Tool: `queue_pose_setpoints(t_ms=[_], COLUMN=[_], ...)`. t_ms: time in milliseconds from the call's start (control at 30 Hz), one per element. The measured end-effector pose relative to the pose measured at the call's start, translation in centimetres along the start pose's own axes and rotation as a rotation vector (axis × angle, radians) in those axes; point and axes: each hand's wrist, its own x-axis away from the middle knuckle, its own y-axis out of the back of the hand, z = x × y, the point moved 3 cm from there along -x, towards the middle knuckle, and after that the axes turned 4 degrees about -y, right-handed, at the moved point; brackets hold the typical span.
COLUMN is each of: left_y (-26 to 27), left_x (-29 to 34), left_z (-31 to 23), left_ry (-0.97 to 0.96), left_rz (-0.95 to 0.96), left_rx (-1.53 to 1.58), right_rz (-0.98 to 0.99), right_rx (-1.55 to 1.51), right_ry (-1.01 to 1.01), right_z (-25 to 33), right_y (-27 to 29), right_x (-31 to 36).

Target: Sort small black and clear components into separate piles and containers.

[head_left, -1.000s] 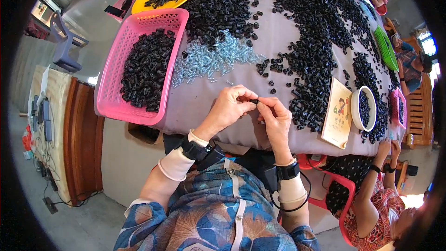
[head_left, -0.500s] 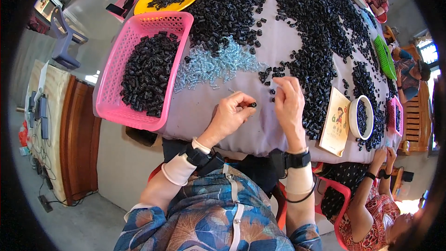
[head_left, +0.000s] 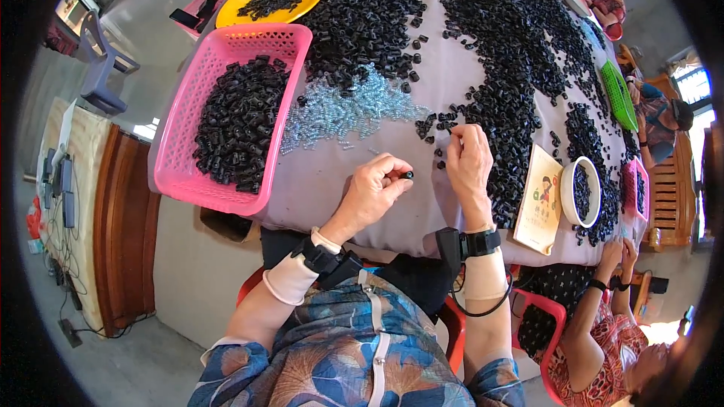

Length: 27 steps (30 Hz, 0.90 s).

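Note:
My left hand (head_left: pixel 375 190) pinches a small black tubular plastic piece (head_left: pixel 408 175) between thumb and fingertips, over the cloth near the table's front edge. To its right, my right hand (head_left: pixel 470 169) is closed, fingertips bent together at the edge of the black plastic pieces (head_left: pixel 505 117). What they hold, if anything, is too small to make out. Beyond my left hand lies a heap of small pale-blue, shiny coil springs (head_left: pixel 351 109). At the left stands a pink basket (head_left: pixel 175 132), part filled with black plastic pieces (head_left: pixel 241 120).
Behind the basket is a yellow plate (head_left: pixel 305 1) bearing small black pieces. A booklet (head_left: pixel 539 203) and a white bowl (head_left: pixel 594 194) lie right of my right hand. Farther right are a green basket (head_left: pixel 618 96) and a small pink basket (head_left: pixel 632 188). A co-worker (head_left: pixel 596 332) sits close at right.
The black piece in my left hand has turned, its end now facing more toward me. My right hand's fingers have drawn closer together beside the loose black pieces. The view has shifted slightly.

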Motion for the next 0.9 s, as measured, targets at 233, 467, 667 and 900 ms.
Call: queue_pose_setpoints(t_ms=[233,467,667,900], left_y=[0.0,-0.6,-0.1,-0.2], left_x=[0.2,0.1,0.4,0.3], left_z=[-0.1,0.2,0.1,0.1], left_ry=[0.056,0.055,0.064,0.059], left_rz=[0.001,-0.009,-0.017,0.005], left_rx=[0.037,0.084,0.048,0.029], right_rz=[-0.041,-0.038,-0.196,-0.784], right_rx=[-0.718,-1.009,-1.100,-1.351], right_ry=[-0.603,-0.772,-0.819,-0.938], right_z=[-3.6,-4.6,-7.3,-16.1], right_y=[1.1,1.9,7.4,17.0], right_x=[1.9,2.4,3.0,2.0])
